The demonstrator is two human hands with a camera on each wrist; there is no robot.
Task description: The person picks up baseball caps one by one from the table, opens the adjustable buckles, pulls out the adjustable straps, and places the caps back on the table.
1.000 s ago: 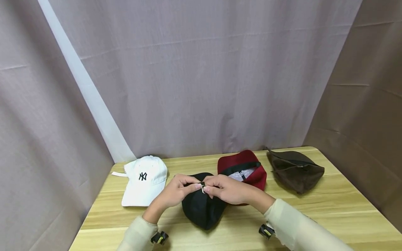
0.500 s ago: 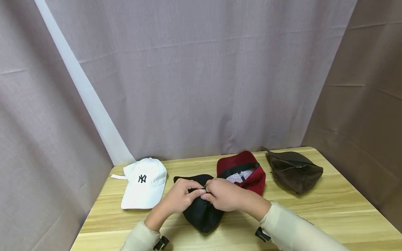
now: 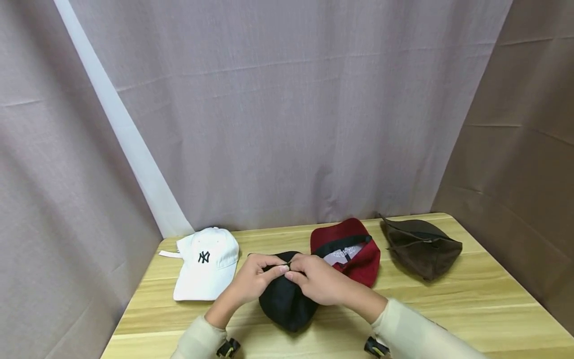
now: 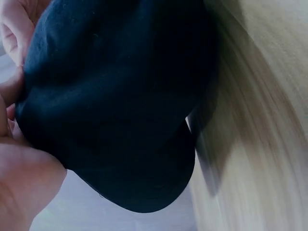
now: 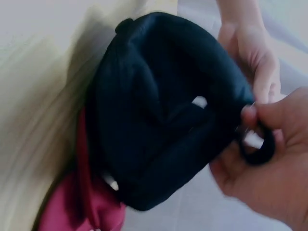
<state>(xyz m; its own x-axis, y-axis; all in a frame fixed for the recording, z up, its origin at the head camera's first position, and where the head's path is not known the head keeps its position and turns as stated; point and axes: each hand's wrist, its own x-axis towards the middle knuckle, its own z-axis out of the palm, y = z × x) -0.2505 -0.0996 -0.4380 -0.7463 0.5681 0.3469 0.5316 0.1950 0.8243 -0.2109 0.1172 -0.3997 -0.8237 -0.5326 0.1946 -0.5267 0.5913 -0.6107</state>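
Observation:
A black baseball cap (image 3: pixel 287 306) hangs crown down over the middle of the table, its back edge up between two hands. My left hand (image 3: pixel 251 279) pinches that edge between thumb and index finger. Right against those fingertips, my right hand (image 3: pixel 320 281) pinches the strap end. In the right wrist view, a black strap (image 5: pixel 264 153) makes a small loop at the right hand's fingers, beside the cap's edge. The buckle is mostly hidden under the fingertips. The left wrist view shows the cap's smooth crown (image 4: pixel 120 91) and its rounded brim (image 4: pixel 144 192).
To the left lies a white cap (image 3: pixel 208 257) with a dark emblem. Just behind the right hand is a maroon cap (image 3: pixel 341 232), its inside showing. A folded brown cap (image 3: pixel 426 257) lies farther right. Curtains (image 3: pixel 287 124) close off the wooden table's (image 3: pixel 471 299) back and sides.
A metal buckle stood out between the fingertips a second ago; now the fingers cover it. Both hands have drawn closer together and slightly lower, still holding the black cap.

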